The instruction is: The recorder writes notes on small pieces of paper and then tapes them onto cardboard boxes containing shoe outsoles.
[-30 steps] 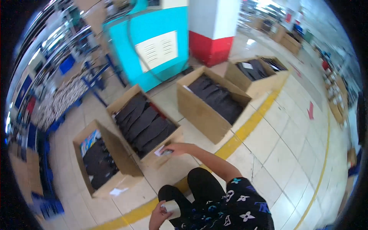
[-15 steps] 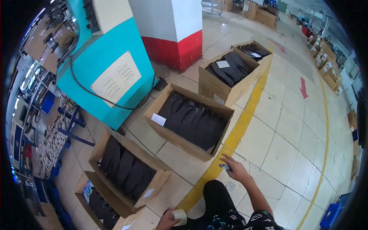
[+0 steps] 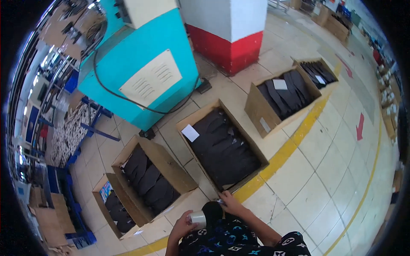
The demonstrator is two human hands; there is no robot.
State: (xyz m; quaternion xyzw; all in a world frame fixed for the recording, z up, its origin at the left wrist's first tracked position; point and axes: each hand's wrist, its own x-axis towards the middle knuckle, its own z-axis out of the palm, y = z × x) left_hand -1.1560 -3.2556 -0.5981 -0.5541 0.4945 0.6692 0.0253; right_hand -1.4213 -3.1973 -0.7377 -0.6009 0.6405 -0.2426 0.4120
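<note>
My left hand (image 3: pixel 183 226) is closed round a pale roll of tape (image 3: pixel 198 219), held low in front of my body. At the near corner of an open cardboard box (image 3: pixel 259 170), my right hand (image 3: pixel 232 203) has its fingers bent together. A small greyish, shiny thing shows at those fingertips, too small to name. Whether the fingers touch the cardboard I cannot tell. Dark, flat curved pieces (image 3: pixel 222 149) lie in overlapping rows inside that box, with a white paper slip (image 3: pixel 190 133) on its left side.
More open cartons of dark pieces stand left (image 3: pixel 171 160) and far right (image 3: pixel 273 128). Behind them are a turquoise machine (image 3: pixel 132 81) with a hanging cable and a red-and-white pillar (image 3: pixel 245 53). A yellow floor line (image 3: pixel 277 160) runs beside the boxes. Blue racks stand far left.
My right hand has moved from over the floor, fingers stretched, to the box's near corner. My left hand has come further into view with the roll. The box sits turned differently, and the view has shifted.
</note>
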